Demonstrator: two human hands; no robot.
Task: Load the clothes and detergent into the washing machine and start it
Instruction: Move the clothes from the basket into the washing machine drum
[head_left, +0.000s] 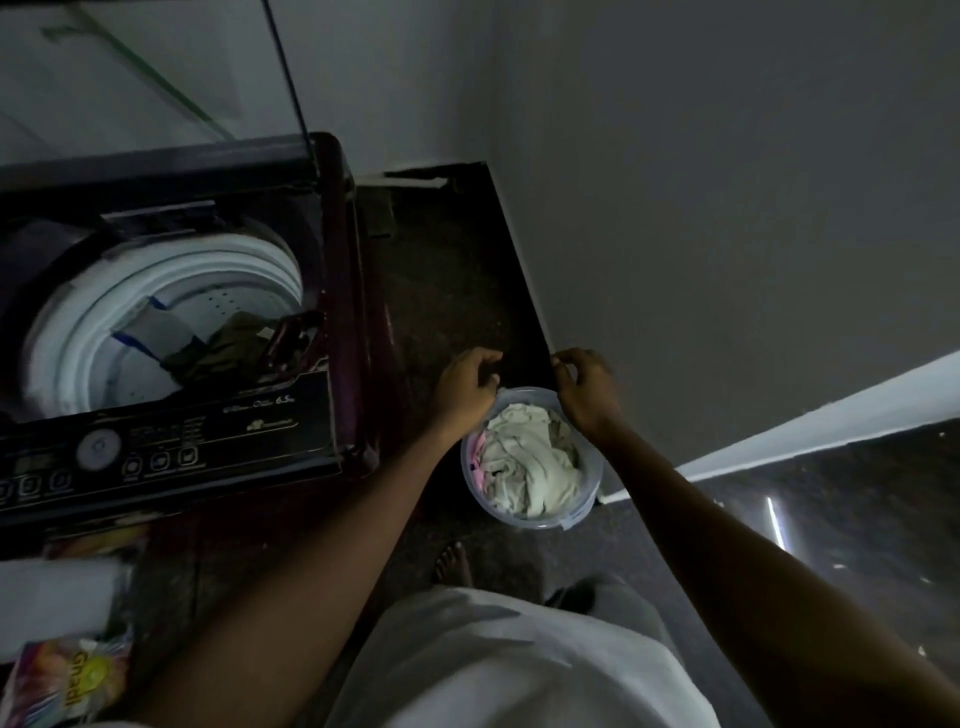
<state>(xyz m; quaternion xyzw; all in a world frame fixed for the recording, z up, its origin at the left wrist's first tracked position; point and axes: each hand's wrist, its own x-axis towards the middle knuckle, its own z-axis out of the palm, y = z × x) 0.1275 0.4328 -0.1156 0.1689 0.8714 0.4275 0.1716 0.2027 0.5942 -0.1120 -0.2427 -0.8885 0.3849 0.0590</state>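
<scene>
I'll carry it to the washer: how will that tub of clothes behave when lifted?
The tub looks like thin translucent plastic, so its rim may flex. The clothes are soft and loosely heaped near the rim, so probably light for its size, though pieces could flop out if it tilts.

A dim room is seen. The upper right is filled by a large grey wall (727, 182). To the left of the grey wall, a paler wall (405, 78) is met at a vertical corner. Below the grey wall's left edge, a dark speckled floor (447, 270) is laid. Along the grey wall's lower right edge a white band (810, 431) is run, and beneath it glossy dark flooring is marked by a bright streak of light (775, 522)
</scene>
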